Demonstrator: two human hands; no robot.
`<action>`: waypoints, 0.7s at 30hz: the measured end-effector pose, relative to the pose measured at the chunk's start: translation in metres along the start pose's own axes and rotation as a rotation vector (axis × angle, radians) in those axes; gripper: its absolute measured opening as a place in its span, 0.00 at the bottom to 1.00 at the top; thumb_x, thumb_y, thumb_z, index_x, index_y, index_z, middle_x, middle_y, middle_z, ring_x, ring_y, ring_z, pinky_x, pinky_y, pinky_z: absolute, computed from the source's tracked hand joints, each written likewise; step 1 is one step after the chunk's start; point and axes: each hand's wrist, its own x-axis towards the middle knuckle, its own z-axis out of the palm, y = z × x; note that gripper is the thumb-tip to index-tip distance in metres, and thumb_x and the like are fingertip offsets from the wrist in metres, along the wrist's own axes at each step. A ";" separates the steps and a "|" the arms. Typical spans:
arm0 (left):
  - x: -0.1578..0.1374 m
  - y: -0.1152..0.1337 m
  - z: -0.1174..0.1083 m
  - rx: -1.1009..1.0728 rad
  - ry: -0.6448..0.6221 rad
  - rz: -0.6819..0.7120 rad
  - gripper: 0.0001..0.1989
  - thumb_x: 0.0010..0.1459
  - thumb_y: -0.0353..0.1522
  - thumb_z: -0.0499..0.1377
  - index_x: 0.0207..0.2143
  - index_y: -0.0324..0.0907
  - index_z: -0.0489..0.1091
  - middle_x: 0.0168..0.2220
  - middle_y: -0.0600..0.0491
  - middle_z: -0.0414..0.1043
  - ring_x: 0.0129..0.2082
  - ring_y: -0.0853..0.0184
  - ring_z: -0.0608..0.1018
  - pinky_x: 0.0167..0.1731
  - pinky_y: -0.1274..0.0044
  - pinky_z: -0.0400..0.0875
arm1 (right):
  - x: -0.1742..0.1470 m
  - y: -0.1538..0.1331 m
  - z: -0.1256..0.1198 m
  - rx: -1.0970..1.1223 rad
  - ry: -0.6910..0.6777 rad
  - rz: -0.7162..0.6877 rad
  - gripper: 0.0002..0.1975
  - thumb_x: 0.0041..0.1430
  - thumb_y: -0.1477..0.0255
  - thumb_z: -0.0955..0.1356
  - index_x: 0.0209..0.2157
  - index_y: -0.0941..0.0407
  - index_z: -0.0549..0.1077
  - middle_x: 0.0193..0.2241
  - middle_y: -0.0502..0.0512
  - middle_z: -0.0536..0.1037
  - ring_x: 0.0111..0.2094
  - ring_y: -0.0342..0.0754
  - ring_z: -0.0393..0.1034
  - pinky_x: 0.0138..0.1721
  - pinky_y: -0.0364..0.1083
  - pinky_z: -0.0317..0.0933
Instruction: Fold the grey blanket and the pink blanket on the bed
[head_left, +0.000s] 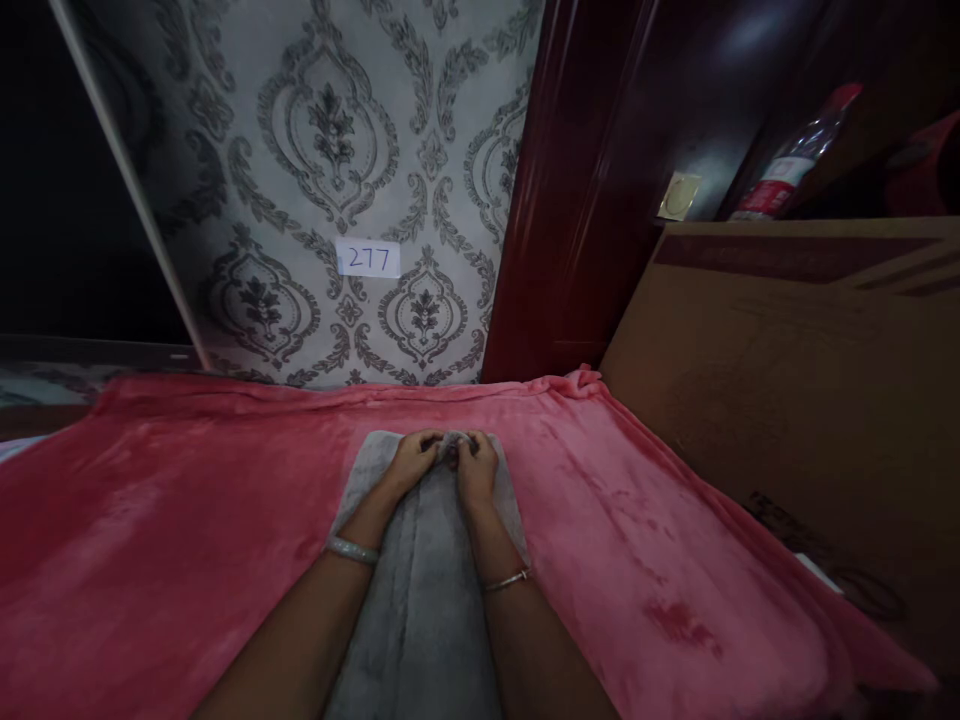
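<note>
A long grey towel (420,600) lies lengthwise over a pink blanket, running from the bottom of the view toward the wall. Near its far edge, my left hand (414,458) pinches a bunched bit of the grey cloth from the left. My right hand (477,466) grips the same gathered bit from the right, with fingers curled in. The two hands are close together, and the raised fold shows between their fingertips. Something small and dark shows under the fold, too small to name. Both forearms lie above the towel, each wrist with a bracelet.
The pink blanket (225,520) covers the surface up to the patterned wall. On the wall is a paper label (368,258) reading 277. A large cardboard box (780,400) stands on the right, with a plastic bottle (795,165) above its edge. A dark screen (82,220) is at left.
</note>
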 end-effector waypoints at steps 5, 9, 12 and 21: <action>-0.003 0.003 -0.002 -0.015 0.003 -0.008 0.11 0.45 0.30 0.58 0.31 0.40 0.77 0.32 0.52 0.79 0.35 0.64 0.77 0.43 0.74 0.70 | -0.002 -0.012 0.001 0.123 0.005 0.090 0.07 0.46 0.67 0.65 0.28 0.55 0.71 0.20 0.46 0.71 0.20 0.43 0.64 0.19 0.40 0.57; -0.007 0.010 -0.004 -0.028 0.014 -0.013 0.12 0.49 0.37 0.59 0.31 0.39 0.76 0.31 0.52 0.78 0.35 0.64 0.76 0.41 0.74 0.70 | -0.001 -0.015 0.002 0.249 -0.006 0.171 0.09 0.43 0.67 0.66 0.29 0.55 0.71 0.21 0.47 0.73 0.21 0.44 0.67 0.20 0.41 0.61; -0.009 0.013 -0.004 -0.040 0.022 -0.009 0.18 0.55 0.44 0.55 0.32 0.39 0.76 0.33 0.50 0.78 0.36 0.63 0.76 0.41 0.73 0.70 | -0.001 -0.015 0.003 0.287 -0.024 0.181 0.11 0.43 0.67 0.67 0.30 0.56 0.73 0.23 0.49 0.75 0.24 0.46 0.71 0.23 0.42 0.65; -0.003 0.003 -0.003 0.069 0.066 -0.001 0.10 0.52 0.37 0.56 0.26 0.40 0.71 0.25 0.55 0.72 0.29 0.67 0.72 0.32 0.76 0.67 | -0.003 -0.009 0.002 0.075 -0.036 0.034 0.17 0.46 0.71 0.63 0.39 0.56 0.76 0.34 0.55 0.78 0.26 0.45 0.70 0.25 0.43 0.63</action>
